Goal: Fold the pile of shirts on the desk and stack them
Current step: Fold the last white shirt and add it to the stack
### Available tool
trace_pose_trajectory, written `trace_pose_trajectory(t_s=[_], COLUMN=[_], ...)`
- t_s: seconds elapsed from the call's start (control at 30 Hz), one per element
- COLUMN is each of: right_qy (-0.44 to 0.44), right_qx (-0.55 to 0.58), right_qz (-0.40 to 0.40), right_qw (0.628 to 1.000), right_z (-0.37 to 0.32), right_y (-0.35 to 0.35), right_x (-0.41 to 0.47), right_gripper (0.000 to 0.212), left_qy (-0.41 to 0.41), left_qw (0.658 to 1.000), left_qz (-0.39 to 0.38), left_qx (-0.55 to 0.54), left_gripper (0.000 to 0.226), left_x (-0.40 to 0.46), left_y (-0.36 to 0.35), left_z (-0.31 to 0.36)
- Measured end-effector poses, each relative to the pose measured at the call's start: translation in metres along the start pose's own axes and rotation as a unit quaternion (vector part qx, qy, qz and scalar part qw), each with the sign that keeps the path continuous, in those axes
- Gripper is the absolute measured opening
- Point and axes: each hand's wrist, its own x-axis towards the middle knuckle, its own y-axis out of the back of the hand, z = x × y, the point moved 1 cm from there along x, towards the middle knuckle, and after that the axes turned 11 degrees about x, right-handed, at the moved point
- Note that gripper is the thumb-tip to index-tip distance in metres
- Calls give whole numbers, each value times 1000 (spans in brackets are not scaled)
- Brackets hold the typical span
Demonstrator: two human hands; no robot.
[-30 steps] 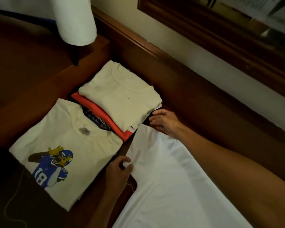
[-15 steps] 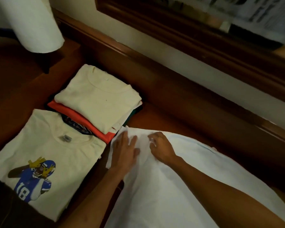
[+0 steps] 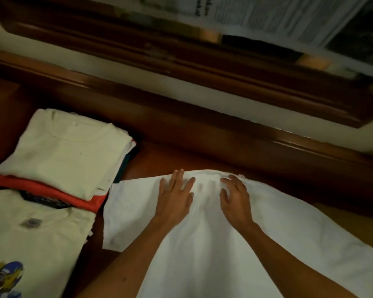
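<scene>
White cotton fills the near right part of the table (image 3: pixel 202 155): a plain white T-shirt (image 3: pixel 267 244) lies spread flat, its long axis running from the back edge toward the person at the near edge. Both hands lie on its far end. The left hand (image 3: pixel 176 198) is laid flat, its fingers (image 3: pixel 177 179) straight and slightly fanned, reaching the shirt's far hem or collar line. The right hand (image 3: pixel 235 201) sits just beside it with fingers (image 3: pixel 230 182) loosely bent over a small ridge of cloth; whether it pinches that ridge or only presses it, I cannot tell. Neither hand lifts anything.

What matters for the fold, I judge, is that the cloth stretches away on both sides of the hands: a short sleeve (image 3: pixel 121 214) juts toward the left edge, closer to the left hand, while the wider body spreads toward the right edge, on the right hand's side.

Along the left edge stands the stack of folded shirts (image 3: pixel 67 153), cream on top with orange beneath, touching the sleeve's corner or nearly so. Nearer the person lies a cream shirt with a football-player print (image 3: pixel 35 244).
</scene>
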Motion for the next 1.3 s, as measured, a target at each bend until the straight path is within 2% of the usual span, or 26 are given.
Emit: trace_pose_trajectory(t_s=[0.03,0.1,0.17,0.27,0.37,0.5,0.67,0.73,0.9,1.03,1.1,1.2,1.3], right_qy=[-37,-154,-238,-214,-157,-119,-158,-163,-218,-174,-141,-108,-104], right_qx=[-58,-163,-178,-110,-107,-105,-90,-97,-130,-154,-175,-195,-197], right_qz=[17,1,-40,-74,-57,-46,-26,-10,-66,-60,-58,-54,-45], right_qw=[998,974,954,968,980,986,983,982,965,971,973,973,974], right_z=[19,57,84,96,93,103,139,154,174,193,206,219,229], right_y=[11,35,52,72,92,102,92,84,78,76,77,83,86], right_x=[-4,-11,-15,-8,-19,-94,-242,-295,-385,-408,-410,-409,-410], right_gripper=[37,43,49,53,54,52,50,57,61,68,67,67,69], left_qy=[8,32,39,48,66,49,25,19,18,-8,-21,-11,3], left_qw=[1000,998,997,997,996,998,1000,999,995,991,993,994,990], left_qz=[-17,-48,-59,-57,-49,-36,-16,-28,-91,-127,-105,-103,-133], left_qx=[-3,-3,24,32,31,15,11,8,25,44,42,38,38], left_gripper=[57,58,57,58,66,63,63,66,78,70,71,75,75], left_x=[7,18,22,22,15,-25,-141,-191,-284,-303,-304,-306,-306], left_y=[-3,-14,-23,-16,-1,7,-14,-29,-69,-90,-95,-93,-84], left_z=[1,-2,-3,5,14,18,17,19,19,2,-5,-9,-4])
